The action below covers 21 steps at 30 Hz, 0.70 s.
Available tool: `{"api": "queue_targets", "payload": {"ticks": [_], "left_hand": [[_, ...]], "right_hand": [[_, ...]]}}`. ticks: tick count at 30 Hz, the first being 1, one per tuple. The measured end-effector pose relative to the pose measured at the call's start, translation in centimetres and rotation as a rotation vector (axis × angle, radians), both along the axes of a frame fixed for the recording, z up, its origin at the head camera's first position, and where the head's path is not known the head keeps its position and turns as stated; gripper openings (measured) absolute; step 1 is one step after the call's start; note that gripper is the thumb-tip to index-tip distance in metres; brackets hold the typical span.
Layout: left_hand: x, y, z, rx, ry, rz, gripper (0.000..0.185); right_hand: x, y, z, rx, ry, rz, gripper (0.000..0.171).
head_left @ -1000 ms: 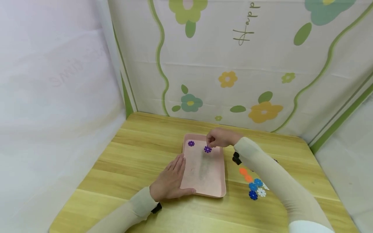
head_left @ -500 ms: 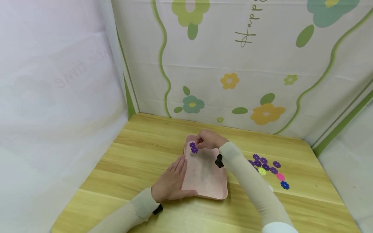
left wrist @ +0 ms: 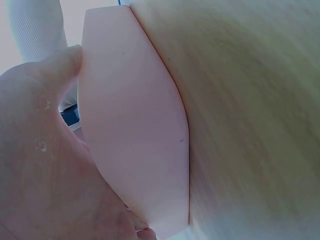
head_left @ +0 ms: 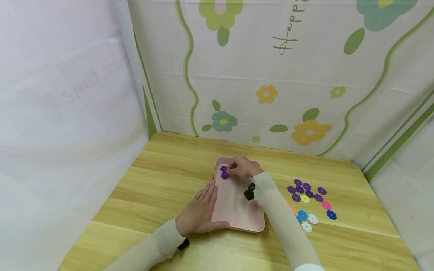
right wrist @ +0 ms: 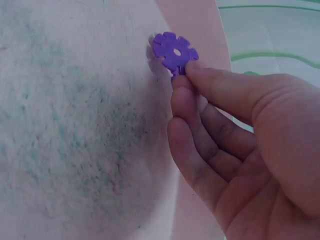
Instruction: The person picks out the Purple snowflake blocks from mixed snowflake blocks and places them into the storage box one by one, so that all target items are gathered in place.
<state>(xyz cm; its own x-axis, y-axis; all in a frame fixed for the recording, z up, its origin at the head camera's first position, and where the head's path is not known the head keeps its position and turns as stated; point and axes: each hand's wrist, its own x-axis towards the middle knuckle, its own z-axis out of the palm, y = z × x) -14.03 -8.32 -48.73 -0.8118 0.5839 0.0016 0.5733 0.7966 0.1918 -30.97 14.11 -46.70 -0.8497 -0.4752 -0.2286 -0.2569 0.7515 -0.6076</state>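
Note:
A pink tray [head_left: 240, 210] lies on the wooden table. My left hand [head_left: 203, 207] rests flat against its left edge with straight fingers, the thumb along the near rim; in the left wrist view the palm [left wrist: 40, 150] presses the tray's side [left wrist: 135, 130]. My right hand [head_left: 233, 172] is at the tray's far left corner and pinches a purple flower piece [head_left: 225, 175]. That piece touches a second purple flower piece [head_left: 223, 168] lying on the tray. In the right wrist view the fingertips [right wrist: 197, 70] sit at the edge of the lying purple piece [right wrist: 175, 50], and the pinched one is mostly hidden.
To the right of the tray a loose pile lies on the table: several purple pieces [head_left: 305, 189], a yellow one [head_left: 305, 198], pink [head_left: 326, 205], blue [head_left: 331, 215] and white [head_left: 306, 226]. Patterned cloth walls [head_left: 271, 94] close the back and sides.
My right hand carried a purple piece from the tray's far middle to its far left corner and brought it against the other purple piece. The left hand stayed put.

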Motion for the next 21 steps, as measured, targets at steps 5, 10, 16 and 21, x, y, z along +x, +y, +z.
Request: {"api": "queue_targets", "payload": {"ticks": [5, 10, 16, 21], "left_hand": [[0.01, 0.01, 0.06, 0.003, -0.016, 0.008, 0.121], [-0.01, -0.01, 0.08, 0.016, -0.035, 0.013, 0.121], [0.03, -0.01, 0.19, 0.03, -0.039, 0.01, 0.12], [0.08, -0.1, 0.21, 0.023, -0.038, 0.002, 0.12]], "right_hand": [[0.04, 0.02, -0.33, -0.019, -0.025, -0.044, 0.014], [0.22, -0.18, -0.69, -0.054, -0.036, -0.037, 0.013], [0.47, -0.48, -0.67, -0.089, -0.036, -0.051, 0.013], [0.5, -0.58, -0.55, -0.09, -0.04, -0.075, 0.012]]}}
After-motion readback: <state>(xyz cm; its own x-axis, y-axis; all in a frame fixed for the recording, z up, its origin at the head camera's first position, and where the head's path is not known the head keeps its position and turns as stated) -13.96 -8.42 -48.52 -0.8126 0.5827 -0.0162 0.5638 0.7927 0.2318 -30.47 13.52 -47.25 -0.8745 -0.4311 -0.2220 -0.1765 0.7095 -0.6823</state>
